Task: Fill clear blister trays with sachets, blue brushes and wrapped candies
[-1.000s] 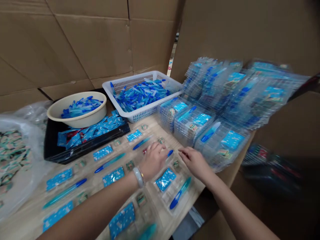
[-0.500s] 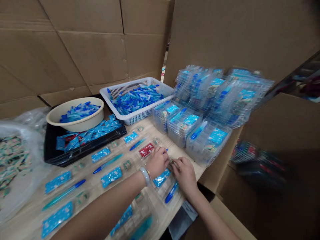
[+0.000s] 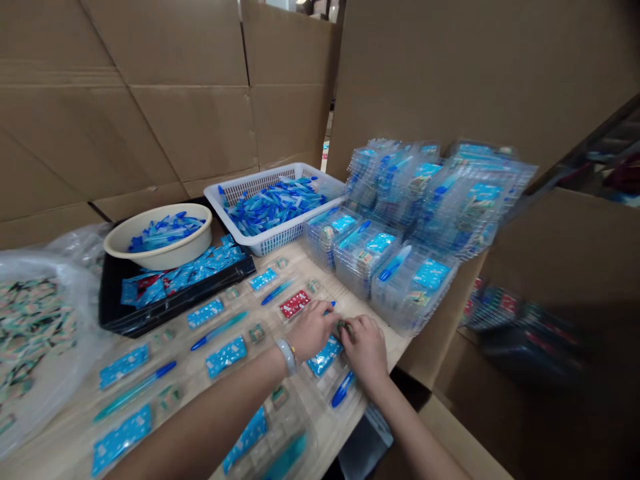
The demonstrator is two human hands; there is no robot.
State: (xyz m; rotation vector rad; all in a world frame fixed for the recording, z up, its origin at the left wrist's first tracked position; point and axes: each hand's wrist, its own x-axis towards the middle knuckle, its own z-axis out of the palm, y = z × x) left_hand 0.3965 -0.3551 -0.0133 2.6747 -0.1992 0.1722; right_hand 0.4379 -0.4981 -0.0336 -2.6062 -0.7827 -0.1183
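Observation:
Close together at the right part of the table, my hands work over a clear plastic tray. My left hand [image 3: 315, 330], with a pale bangle on its wrist, has bent fingers pressed together at the tray's far edge; whatever they grip is hidden. My right hand [image 3: 367, 350] pinches a small greenish patterned piece [image 3: 344, 328] beside the left fingertips. A blue dotted packet [image 3: 325, 357] lies in the tray below my fingers, with a blue pen [image 3: 343, 391] under my right wrist. Just beyond my left hand is a red dotted packet [image 3: 295, 304] in another tray.
More filled clear trays cover the table to the left. Behind stand a white basket [image 3: 240, 233] of blue pens, a cream bowl [image 3: 175, 257] of pens and a black tray [image 3: 175, 303] of packets. Stacked filled trays [image 3: 415, 283] rise at right; a plastic bag [image 3: 85, 373] holds small pieces.
The camera view has shifted slightly, so the background sits lower in the picture. Both hands stay at the same tray, with only slight finger movement.

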